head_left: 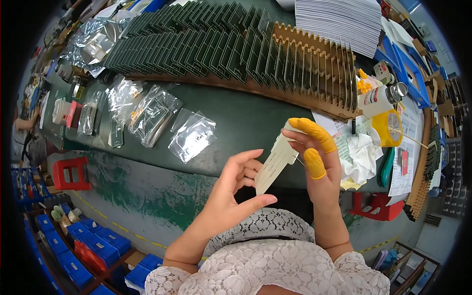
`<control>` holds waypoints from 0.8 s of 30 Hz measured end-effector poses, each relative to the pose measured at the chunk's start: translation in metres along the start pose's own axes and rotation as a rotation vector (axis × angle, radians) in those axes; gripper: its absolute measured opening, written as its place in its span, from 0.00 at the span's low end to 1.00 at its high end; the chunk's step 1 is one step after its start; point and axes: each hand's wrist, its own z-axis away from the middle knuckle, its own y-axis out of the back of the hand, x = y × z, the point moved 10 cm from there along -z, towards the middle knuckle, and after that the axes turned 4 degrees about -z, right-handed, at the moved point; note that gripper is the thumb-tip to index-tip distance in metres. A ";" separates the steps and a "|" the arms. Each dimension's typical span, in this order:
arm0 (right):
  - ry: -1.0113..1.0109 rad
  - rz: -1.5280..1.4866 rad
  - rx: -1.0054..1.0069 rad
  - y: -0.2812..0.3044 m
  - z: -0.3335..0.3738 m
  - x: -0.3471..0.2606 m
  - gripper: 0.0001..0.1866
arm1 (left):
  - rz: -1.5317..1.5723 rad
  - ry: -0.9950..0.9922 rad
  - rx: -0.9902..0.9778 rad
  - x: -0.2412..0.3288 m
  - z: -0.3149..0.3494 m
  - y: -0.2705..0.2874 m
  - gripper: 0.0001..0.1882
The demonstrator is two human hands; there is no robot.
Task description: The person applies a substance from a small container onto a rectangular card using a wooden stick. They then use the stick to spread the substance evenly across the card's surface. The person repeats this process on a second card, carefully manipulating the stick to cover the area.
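A pale card [276,164] is held aslant over the near edge of the desk [231,120], between the two hands. Its upper end is gripped by the fingers of the right hand [317,152], on which yellow cots [314,163] are worn. Its lower end is met by the curled fingers of the left hand [231,189], with the thumb spread apart; whether it is also gripped there cannot be told. Green boards [196,54] are stood in rows in a brown rack [300,100] beyond. Clear bags [194,136] are laid to the left; a white bottle [374,101] and crumpled tissue [363,160] are seen to the right.
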 end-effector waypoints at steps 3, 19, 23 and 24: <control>-0.041 -0.003 -0.011 -0.003 0.001 0.002 0.25 | 0.184 0.087 -0.053 -0.009 0.001 -0.006 0.40; 0.016 0.166 0.051 0.004 0.004 -0.006 0.22 | 0.237 0.004 -0.018 -0.010 0.000 -0.009 0.46; 0.152 0.974 -0.021 0.014 0.002 -0.037 0.15 | -0.060 -0.103 0.148 -0.004 0.000 0.024 0.47; 0.195 1.161 -0.029 0.012 0.002 -0.041 0.11 | -0.067 -0.114 0.160 -0.003 0.000 0.030 0.46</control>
